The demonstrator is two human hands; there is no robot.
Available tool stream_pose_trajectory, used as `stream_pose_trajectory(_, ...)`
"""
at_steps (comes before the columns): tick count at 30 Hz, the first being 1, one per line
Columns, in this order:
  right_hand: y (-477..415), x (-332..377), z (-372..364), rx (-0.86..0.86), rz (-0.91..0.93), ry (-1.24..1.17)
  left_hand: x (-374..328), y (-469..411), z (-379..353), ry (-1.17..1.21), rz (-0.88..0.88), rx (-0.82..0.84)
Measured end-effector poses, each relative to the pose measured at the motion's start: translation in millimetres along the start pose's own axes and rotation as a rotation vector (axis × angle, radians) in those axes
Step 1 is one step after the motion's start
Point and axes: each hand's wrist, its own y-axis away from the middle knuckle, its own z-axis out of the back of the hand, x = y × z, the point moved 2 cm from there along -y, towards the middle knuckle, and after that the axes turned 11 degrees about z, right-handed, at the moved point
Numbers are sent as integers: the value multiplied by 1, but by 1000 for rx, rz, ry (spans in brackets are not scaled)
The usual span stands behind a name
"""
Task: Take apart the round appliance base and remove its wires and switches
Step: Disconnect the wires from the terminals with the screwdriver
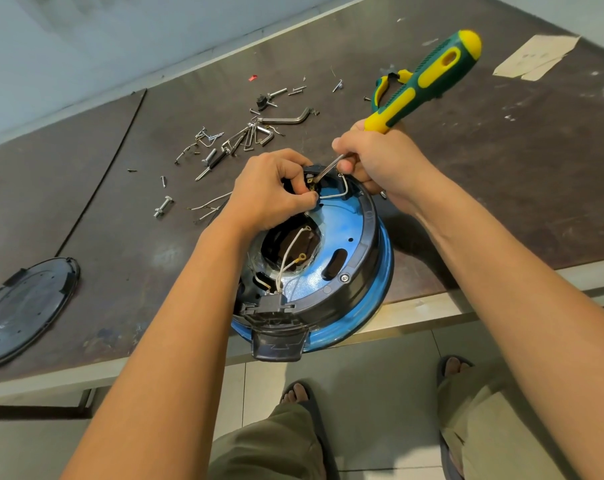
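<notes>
The round appliance base [354, 244], blue metal in a black plastic ring, lies upside down at the table's near edge, its black handle part overhanging the edge. White wires [291, 252] with ring terminals run through its central opening. My left hand [272, 192] pinches a wire at a brass terminal at the base's far rim. My right hand [380, 161] grips a green and yellow screwdriver [428, 81], its metal tip resting at that same terminal. A white wire bends along the rim beside the tip.
A dark round cover plate [26, 306] lies at the left on the brown table [484, 188]. Several loose screws, bolts and hex keys [259, 133] are scattered behind the base, with green and yellow pliers [385, 86] and a cardboard scrap [536, 57] farther back. Loose wires [208, 206] lie left of the base.
</notes>
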Motion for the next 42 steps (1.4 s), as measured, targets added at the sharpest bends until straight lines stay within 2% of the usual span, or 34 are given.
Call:
stream_pose_trajectory(23, 0, 1, 1, 19, -11, 16, 0, -1, 1, -7, -34, -5)
stream_pose_trajectory(26, 1, 0, 3, 58, 75, 54, 0, -1, 1, -4, -28, -15)
stream_pose_trajectory(32, 7, -7, 10, 104, 395, 214, 2, -1, 0, 5, -25, -19)
stream_pose_trajectory(42, 1, -10, 10, 177, 467, 299, 2, -2, 0, 12, -15, -26)
